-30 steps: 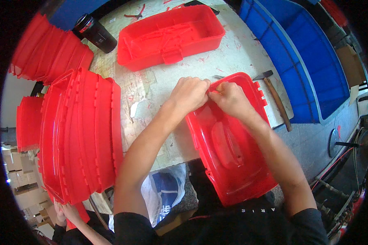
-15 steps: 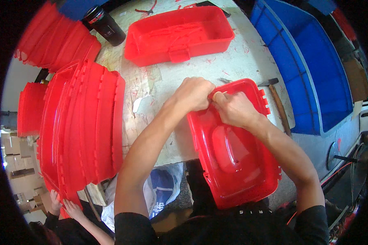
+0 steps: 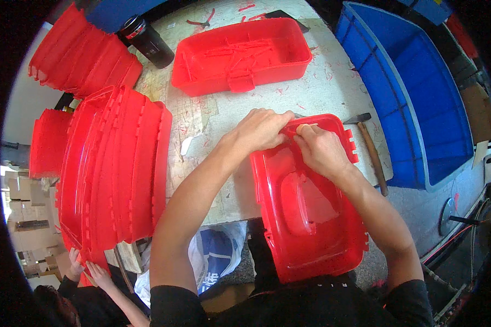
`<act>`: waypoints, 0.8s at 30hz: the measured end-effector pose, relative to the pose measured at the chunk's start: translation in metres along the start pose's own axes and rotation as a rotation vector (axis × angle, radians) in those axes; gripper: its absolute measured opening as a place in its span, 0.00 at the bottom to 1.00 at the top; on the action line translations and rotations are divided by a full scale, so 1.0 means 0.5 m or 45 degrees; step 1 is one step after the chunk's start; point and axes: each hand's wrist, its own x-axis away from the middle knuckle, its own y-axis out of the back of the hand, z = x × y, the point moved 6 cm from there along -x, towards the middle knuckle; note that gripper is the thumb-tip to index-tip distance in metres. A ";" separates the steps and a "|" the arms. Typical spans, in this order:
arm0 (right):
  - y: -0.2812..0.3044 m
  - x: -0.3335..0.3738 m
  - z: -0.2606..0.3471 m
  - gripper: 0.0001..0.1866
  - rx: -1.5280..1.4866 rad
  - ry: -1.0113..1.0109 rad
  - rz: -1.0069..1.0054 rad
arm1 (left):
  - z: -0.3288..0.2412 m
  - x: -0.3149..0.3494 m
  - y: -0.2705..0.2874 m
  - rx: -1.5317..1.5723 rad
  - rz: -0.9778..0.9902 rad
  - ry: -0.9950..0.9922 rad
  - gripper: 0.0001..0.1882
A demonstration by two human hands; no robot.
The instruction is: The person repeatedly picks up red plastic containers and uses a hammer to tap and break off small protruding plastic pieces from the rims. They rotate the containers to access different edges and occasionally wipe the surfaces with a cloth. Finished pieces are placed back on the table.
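Observation:
A glossy red plastic lid, hollow side up with hinge knuckles along its right edge, rests across the table's front edge and reaches back to my body. My left hand is closed on the lid's far left corner, fingers curled over the rim. Just right of it, my right hand is pinched at the inside of the far rim. Something pale shows at its fingertips, too small to name, and the rest of what it holds is hidden. Beyond both hands stands a red plastic box with thin red scraps inside.
Tall stacks of red plastic parts fill the left side. A hammer lies right of the lid. A blue crate stands at right. Farther back are a black tumbler and red-handled pliers. Another person's hands touch the stack lower left.
My right hand has slid a little to the right along the far rim, widening the gap from my left hand. The whole view has shifted slightly; my left hand keeps its corner.

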 end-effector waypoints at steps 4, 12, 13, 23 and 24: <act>0.021 -0.002 0.024 0.07 0.102 0.126 -0.007 | 0.001 0.001 -0.005 0.000 0.025 0.026 0.19; 0.100 -0.046 0.003 0.07 0.281 0.422 -0.266 | 0.067 0.203 -0.008 0.632 -1.019 0.239 0.20; 0.088 -0.054 -0.021 0.07 0.213 0.299 -0.127 | 0.057 0.283 -0.025 0.633 -1.032 0.364 0.17; 0.061 0.020 -0.041 0.07 0.330 -0.036 -0.247 | -0.216 0.632 -0.276 2.007 -1.319 0.910 0.32; 0.060 0.030 -0.044 0.08 0.276 -0.079 -0.222 | -0.195 0.635 -0.266 1.866 -1.358 1.065 0.32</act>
